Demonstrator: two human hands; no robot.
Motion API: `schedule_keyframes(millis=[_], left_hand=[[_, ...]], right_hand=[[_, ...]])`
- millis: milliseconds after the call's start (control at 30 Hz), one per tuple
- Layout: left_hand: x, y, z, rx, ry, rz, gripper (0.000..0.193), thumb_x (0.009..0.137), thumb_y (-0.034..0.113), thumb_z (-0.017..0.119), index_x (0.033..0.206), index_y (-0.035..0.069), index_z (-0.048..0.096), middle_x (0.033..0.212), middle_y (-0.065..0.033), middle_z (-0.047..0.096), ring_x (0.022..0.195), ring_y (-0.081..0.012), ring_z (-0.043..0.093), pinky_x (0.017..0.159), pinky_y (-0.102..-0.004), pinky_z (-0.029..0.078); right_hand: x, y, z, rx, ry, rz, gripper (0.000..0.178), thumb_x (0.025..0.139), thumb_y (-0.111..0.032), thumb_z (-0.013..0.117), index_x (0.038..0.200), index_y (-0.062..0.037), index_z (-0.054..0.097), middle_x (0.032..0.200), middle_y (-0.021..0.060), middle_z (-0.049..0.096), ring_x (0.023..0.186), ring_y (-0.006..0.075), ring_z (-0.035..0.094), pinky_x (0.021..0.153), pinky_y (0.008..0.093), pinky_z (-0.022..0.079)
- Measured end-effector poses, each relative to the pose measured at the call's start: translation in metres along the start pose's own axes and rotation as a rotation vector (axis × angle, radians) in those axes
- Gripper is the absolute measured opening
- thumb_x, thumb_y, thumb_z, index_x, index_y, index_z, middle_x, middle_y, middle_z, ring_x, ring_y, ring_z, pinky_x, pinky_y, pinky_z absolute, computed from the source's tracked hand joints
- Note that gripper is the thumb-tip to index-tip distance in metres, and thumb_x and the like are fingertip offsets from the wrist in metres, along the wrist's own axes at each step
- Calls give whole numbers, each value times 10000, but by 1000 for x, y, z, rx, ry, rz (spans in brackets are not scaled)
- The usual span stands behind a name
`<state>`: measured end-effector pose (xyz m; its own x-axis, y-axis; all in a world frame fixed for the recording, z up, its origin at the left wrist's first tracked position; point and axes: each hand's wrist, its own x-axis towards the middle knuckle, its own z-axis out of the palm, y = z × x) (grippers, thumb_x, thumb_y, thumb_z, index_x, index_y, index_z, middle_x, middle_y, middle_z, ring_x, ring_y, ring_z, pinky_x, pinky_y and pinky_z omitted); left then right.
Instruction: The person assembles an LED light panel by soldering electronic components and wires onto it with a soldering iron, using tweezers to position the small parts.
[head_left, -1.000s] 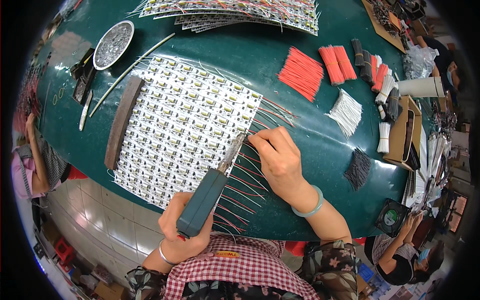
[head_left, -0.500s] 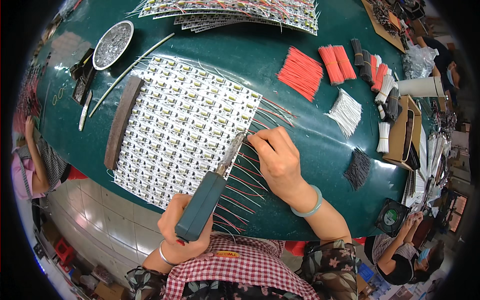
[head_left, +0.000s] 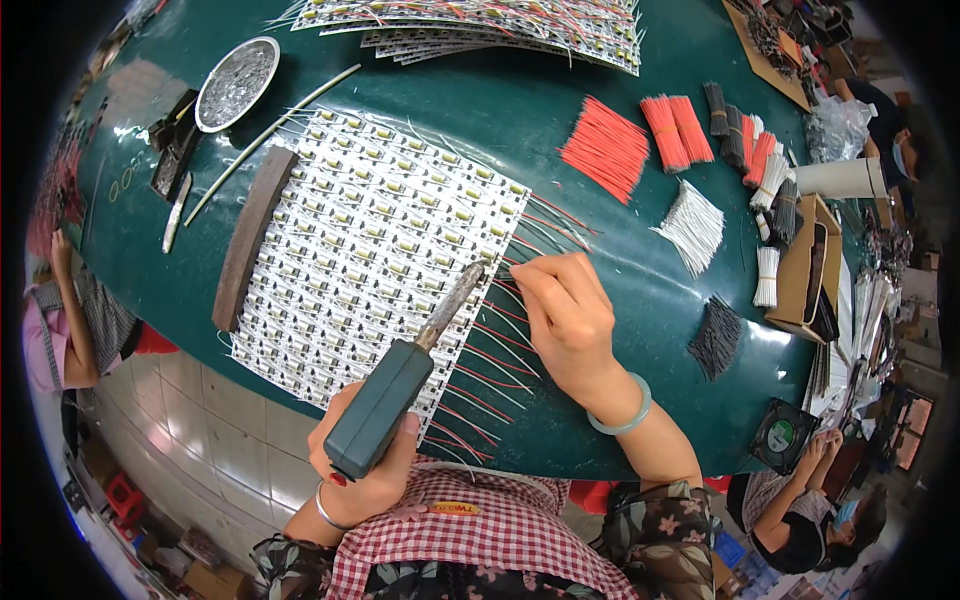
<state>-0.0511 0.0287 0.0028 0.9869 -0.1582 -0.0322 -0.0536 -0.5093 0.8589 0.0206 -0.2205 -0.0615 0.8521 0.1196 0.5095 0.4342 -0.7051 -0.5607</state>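
My left hand (head_left: 388,484) is closed around the green handle of a soldering iron (head_left: 380,408). The iron's dark, worn tip points up and right, at the right edge of a white circuit board panel (head_left: 345,235) covered in rows of small yellowish components. Just beyond that edge my right hand (head_left: 572,325) has thumb and forefinger pinched together on a thin wire, mostly hidden by the fingers. Red, white and dark wires (head_left: 497,372) stick out along the panel's right side, below the right hand. Whether the tip touches the panel is hard to tell.
A dark wooden bar (head_left: 255,240) lies along the panel's left edge. Further left are a bowl of silvery bits (head_left: 238,84) and a knife (head_left: 176,214). Stacked panels (head_left: 480,18) lie at the back; red wires (head_left: 604,150), white wires (head_left: 690,228) and black wires (head_left: 714,338) lie right.
The iron's handle has swung a little left with my left hand, its tip staying near the panel's edge. My right hand has shifted slightly right, away from the tip.
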Motion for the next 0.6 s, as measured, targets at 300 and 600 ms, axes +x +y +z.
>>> schedule_keyframes(millis=[300, 600], left_hand=[[-6, -4, -1, -53, 24, -48, 240, 783, -34, 759, 1016, -71, 712, 1010, -189, 696, 765, -249, 698, 687, -319, 551], [-13, -9, -1, -26, -15, -58, 267, 787, -45, 763, 1046, -71, 704, 1027, -173, 700, 772, -215, 694, 685, -303, 543]], right_hand=[[-5, -12, -5, -25, -32, -44, 343, 689, 103, 695, 1020, 14, 714, 911, 97, 660, 794, 255, 625, 636, 343, 532], [-11, -15, 2, -62, -59, -26, 329, 704, 90, 711, 1026, 18, 710, 895, 94, 626, 777, 250, 608, 628, 340, 522]])
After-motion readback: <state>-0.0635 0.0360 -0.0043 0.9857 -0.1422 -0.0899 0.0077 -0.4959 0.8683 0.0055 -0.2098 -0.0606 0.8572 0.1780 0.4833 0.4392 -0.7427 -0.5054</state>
